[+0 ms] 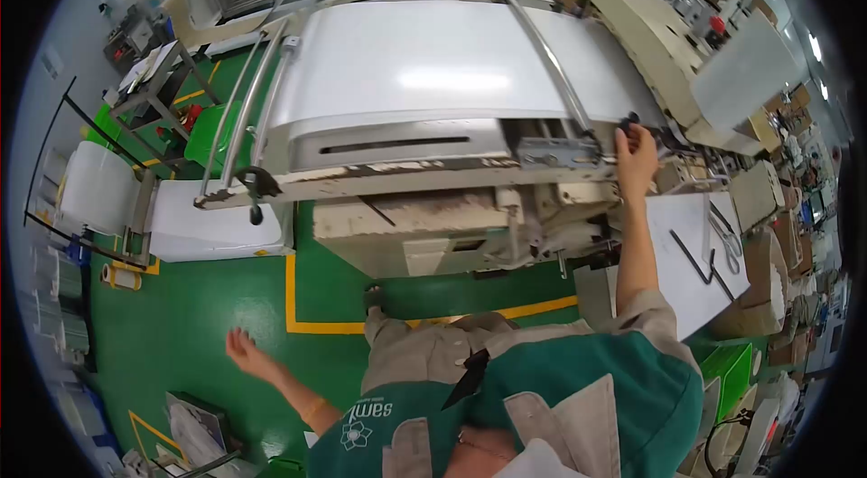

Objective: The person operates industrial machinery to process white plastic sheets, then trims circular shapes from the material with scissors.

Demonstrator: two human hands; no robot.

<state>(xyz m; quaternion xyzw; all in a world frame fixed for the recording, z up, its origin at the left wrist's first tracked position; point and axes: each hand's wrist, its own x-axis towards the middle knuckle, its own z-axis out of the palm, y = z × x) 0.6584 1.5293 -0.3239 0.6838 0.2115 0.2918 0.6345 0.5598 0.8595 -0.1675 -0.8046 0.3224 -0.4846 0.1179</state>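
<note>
My right hand [637, 154] reaches forward to the right end of the machine's front edge, its fingers closed round a small black knob [629, 123]. Beside it, a wide white sheet [406, 53] lies over the machine bed, with a metal bar [549, 62] across its right part. Below the sheet runs the machine's worn front rail [406, 178]. Away from the machine, my left hand [244, 352] hangs low over the green floor, fingers loosely curled and apart, with nothing seen in it.
A white table [664, 252] at the right bears hex keys [691, 257] and scissors [728, 241]. Left of the machine are a black lever [256, 207], a white box [212, 220], a large white roll [95, 187] and a green bin [212, 136].
</note>
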